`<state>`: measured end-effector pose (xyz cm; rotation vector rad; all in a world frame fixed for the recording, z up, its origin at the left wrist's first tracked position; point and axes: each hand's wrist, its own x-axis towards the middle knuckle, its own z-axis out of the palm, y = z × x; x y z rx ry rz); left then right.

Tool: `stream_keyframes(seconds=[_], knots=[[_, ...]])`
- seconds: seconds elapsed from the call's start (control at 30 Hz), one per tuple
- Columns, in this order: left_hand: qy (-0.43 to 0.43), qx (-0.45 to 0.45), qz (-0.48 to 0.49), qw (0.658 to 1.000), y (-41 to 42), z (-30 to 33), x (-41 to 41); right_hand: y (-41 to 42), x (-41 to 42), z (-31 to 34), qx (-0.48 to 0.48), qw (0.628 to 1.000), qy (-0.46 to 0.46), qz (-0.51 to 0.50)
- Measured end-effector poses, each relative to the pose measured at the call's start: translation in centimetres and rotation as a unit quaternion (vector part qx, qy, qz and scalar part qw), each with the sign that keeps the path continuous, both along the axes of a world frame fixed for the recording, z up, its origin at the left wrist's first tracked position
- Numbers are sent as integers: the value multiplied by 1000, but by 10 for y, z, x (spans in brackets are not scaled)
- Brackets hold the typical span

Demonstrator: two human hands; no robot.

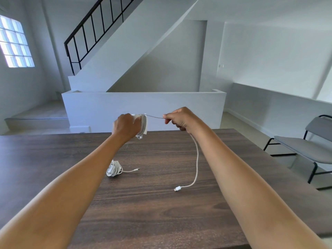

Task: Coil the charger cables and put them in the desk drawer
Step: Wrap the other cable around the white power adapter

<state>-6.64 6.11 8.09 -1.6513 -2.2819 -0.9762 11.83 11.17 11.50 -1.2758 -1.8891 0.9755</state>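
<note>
1. Left hand (125, 125) is up over the far edge of the dark wood-grain desk (161, 212), fingers wrapped round a half-wound white charger cable (197, 159).
2. Right hand (179, 119) pinches the taut strand; the slack drops to the desk, USB plug (177, 188) lying there.
3. A coiled cable (113, 168) rests near the left forearm.
4. Behind: white staircase (125, 51), grey chair (305, 148) right.
</note>
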Motion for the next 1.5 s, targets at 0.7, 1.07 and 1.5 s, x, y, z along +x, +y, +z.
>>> stream_keyframes(seconds=[0.7,1.07,1.5], knots=[[-719,115,-171,663,-4,47,-20,1,8,-47,-139,985,-13,101],[-376,-300,-360,799,-28,44,-9,26,31,-40,-56,998,-32,13],[34,-242,-170,955,-2,4,-2,6,27,-4,33,998,-57,-15]])
